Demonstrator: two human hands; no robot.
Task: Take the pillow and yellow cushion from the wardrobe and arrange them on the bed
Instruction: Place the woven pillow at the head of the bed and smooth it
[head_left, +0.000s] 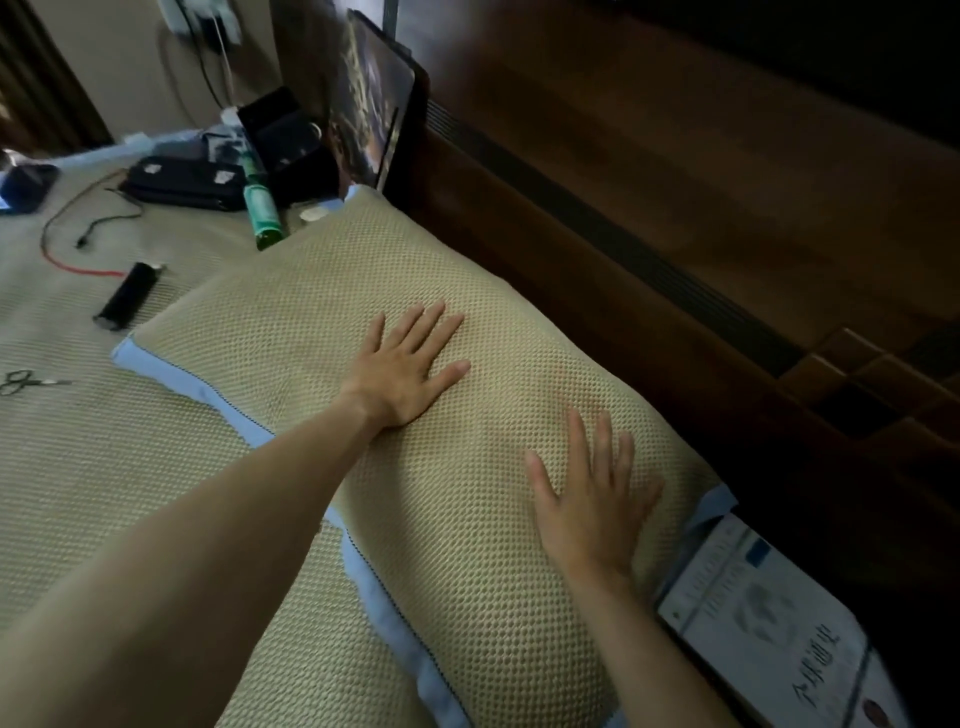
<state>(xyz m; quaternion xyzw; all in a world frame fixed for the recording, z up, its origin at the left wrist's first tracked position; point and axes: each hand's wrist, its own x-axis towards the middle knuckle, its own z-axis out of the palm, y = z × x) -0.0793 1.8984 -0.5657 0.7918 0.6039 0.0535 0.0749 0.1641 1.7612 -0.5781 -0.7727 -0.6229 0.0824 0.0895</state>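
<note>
A pillow (322, 332) with a tan mesh cover and a light blue edge lies on the bed (93, 467), running along the dark wooden headboard (649, 291). My left hand (408, 366) rests flat on its middle, fingers spread. My right hand (592, 499) lies flat on it nearer to me, fingers apart as well. Neither hand holds anything. No yellow cushion is in view.
On the mat at the far left lie a black case (182, 182), a green bottle (262, 208), a black lighter (127, 296), scissors (26, 383), a red and black cable (67, 228) and a phone (26, 187). A framed picture (374, 109) leans on the headboard. Papers (769, 623) lie at the right.
</note>
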